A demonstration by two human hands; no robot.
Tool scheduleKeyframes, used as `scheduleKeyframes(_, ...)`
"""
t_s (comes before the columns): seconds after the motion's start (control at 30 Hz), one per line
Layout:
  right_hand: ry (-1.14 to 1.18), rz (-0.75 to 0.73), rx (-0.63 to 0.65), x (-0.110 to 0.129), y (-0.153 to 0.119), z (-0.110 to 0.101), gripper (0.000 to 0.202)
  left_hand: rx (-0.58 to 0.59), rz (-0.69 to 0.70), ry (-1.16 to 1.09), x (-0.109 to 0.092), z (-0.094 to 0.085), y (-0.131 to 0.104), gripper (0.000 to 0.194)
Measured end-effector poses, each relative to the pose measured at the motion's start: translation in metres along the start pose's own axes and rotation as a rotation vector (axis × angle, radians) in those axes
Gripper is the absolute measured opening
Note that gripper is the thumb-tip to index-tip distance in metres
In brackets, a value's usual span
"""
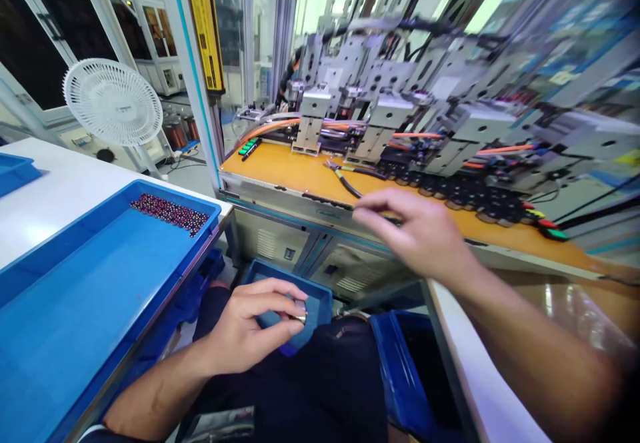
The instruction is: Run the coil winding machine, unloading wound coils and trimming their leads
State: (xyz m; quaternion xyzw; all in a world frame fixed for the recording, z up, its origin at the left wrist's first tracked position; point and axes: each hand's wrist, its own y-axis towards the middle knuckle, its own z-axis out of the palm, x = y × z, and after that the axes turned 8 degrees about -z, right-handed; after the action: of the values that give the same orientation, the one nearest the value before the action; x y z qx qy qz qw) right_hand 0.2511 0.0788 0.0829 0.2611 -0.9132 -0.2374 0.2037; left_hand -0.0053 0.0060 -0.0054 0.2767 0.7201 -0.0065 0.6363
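Observation:
My left hand (255, 323) is closed in a pinch over my lap, with a small shiny metal cylinder (301, 311) between thumb and fingertips. Its other end is covered by the fingers. My right hand (420, 233) is in the air by the front edge of the orange bench top (280, 166), slightly blurred, with fingers stretched forward and nothing visible in them. Just beyond it lie pliers (345, 178) with dark handles. Many black round parts (455, 190) sit on the bench to the right of the pliers.
A blue tray (75, 283) with small dark parts (167, 213) in its far corner rests on the white table at left. Blue bins (320, 296) stand low by my legs. Machine fixtures (390, 110) line the bench back. A white fan (115, 103) stands at far left.

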Motion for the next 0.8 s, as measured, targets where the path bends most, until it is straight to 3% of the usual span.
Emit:
scheduleKeyframes(0.1,-0.202,0.031,-0.026,-0.053,0.041,0.000,0.072,-0.046,0.017,-0.001,0.000,-0.001,0.001,0.016)
scheduleKeyframes(0.23,-0.270,0.019,0.101,-0.093,0.066,0.026,0.057,-0.099,0.015,-0.006,0.000,-0.006,0.003,0.017)
scheduleKeyframes(0.33,-0.285,0.057,0.172,-0.107,0.071,0.050,0.059,-0.158,-0.011,-0.009,0.002,-0.010,0.004,0.016)
scheduleKeyframes(0.47,-0.282,0.094,0.235,-0.113,0.068,0.059,0.034,-0.232,-0.045,-0.048,0.004,-0.012,0.004,0.013)
scheduleKeyframes(0.63,-0.242,0.004,0.281,-0.092,0.022,0.038,0.036,-0.253,-0.036,-0.090,0.005,-0.011,0.002,0.017)
scheduleKeyframes(0.8,-0.165,-0.042,0.197,-0.036,-0.077,0.044,0.051,-0.242,-0.009,-0.106,0.007,-0.007,0.003,0.019)
